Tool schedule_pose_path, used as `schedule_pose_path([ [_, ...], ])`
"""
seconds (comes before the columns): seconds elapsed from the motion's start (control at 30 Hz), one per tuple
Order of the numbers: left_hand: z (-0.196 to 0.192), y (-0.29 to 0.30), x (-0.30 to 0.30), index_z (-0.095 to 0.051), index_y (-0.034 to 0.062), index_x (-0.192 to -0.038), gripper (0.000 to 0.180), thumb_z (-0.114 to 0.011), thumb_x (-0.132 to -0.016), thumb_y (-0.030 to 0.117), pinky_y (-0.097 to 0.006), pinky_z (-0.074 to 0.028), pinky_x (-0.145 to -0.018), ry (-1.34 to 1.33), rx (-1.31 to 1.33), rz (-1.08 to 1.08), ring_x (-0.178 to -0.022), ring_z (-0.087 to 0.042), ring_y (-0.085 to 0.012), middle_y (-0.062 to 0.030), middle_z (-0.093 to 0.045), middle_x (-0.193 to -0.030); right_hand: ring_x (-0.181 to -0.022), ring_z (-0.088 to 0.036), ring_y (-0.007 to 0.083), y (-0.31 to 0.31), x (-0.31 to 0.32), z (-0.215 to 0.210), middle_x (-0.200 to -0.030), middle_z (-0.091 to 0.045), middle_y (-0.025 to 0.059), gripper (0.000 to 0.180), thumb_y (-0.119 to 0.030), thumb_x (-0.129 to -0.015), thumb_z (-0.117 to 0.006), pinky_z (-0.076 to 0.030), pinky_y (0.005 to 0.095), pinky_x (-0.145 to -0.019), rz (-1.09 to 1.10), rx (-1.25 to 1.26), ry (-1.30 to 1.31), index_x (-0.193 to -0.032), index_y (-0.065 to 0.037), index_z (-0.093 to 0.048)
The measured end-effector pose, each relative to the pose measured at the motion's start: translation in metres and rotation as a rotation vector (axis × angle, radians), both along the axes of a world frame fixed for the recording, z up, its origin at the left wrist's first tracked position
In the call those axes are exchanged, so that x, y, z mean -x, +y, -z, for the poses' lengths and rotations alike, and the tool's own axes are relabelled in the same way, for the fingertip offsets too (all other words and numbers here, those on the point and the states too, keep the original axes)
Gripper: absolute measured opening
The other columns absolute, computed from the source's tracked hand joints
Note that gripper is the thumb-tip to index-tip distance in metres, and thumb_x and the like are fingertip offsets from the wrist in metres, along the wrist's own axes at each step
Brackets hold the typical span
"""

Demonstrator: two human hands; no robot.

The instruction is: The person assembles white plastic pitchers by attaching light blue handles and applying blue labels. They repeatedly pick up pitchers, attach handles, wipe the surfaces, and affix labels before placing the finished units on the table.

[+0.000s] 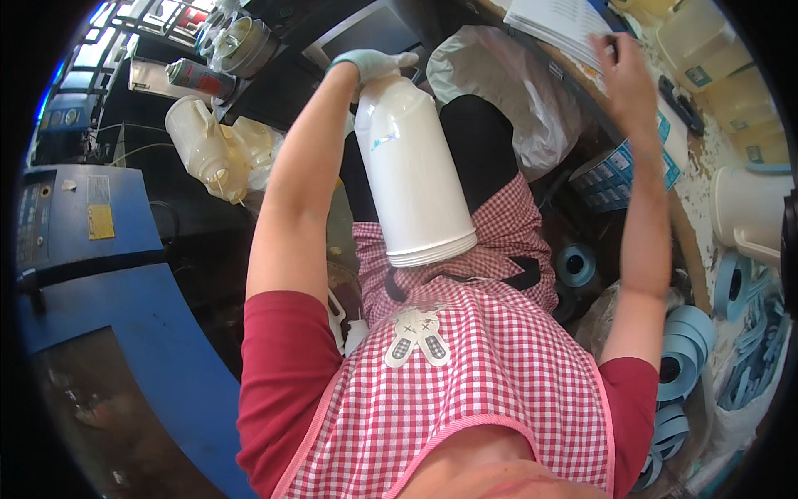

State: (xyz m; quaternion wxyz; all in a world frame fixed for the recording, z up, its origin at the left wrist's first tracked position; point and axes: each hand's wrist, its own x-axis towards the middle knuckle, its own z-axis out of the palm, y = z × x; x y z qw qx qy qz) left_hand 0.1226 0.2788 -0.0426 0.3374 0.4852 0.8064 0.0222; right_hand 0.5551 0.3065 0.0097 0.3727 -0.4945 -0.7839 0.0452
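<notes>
A white plastic jug body (418, 166) lies across my lap, its ringed, wider end toward me. Small blue and white label marks show on its side. My left hand (374, 65), in a pale glove, wraps over the jug body's far end, with a finger sticking out to the right. At the upper right, my bare right hand (625, 79) is at the edge of a stack of white printed sheets (555, 29). Its fingers are curled in; what they pinch, if anything, is too small to make out.
A worn bench (690, 179) runs along the right, with a black-handled cutter (680, 106), blue-printed sheets (619, 175) and a white jug (748, 212). Light-blue rings (686, 349) pile at lower right. A plastic-lined bin (507, 83) stands ahead; a blue machine (91, 216) stands left.
</notes>
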Motion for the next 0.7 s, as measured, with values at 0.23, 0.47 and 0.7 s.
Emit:
schedule_pose_path([
  [0.23,-0.038,-0.046,0.023,-0.079,0.0064,-0.118,0.076,-0.058,-0.089,0.073,-0.041,-0.053,-0.099,0.301,-0.194,0.255,-0.111,-0.072,-0.0349,-0.0202,-0.076,-0.115,-0.121,-0.061,0.0391,0.095,-0.015,0.018,-0.126,-0.066,0.0226,0.042,-0.039,-0.107,-0.057,-0.048,0.0495,-0.103,0.047,-0.574,-0.264,-0.126,-0.003,-0.069],
  [0.47,-0.211,-0.230,-0.006,-0.062,-0.0044,-0.139,0.046,-0.067,-0.099,0.018,-0.033,-0.051,-0.103,-0.167,-1.323,-0.212,-0.118,-0.067,-0.0218,-0.0181,-0.068,-0.133,-0.112,-0.073,0.0220,-0.117,0.081,0.054,-0.120,-0.076,0.0150,0.087,-0.075,-0.104,-0.036,-0.055,0.0368,-0.101,-0.404,1.424,0.699,-0.138,0.000,-0.064],
  [0.7,-0.115,-0.290,0.057,-0.050,-0.0053,-0.148,0.061,-0.067,-0.097,0.022,-0.037,-0.047,-0.110,-0.900,-0.568,-0.086,-0.126,-0.062,-0.0229,-0.0156,-0.064,-0.138,-0.092,-0.065,0.0118,-0.024,0.192,-0.075,-0.103,-0.071,0.0038,0.027,-0.026,-0.107,-0.062,-0.051,0.0266,-0.082,-0.507,0.574,1.050,-0.111,-0.001,-0.069],
])
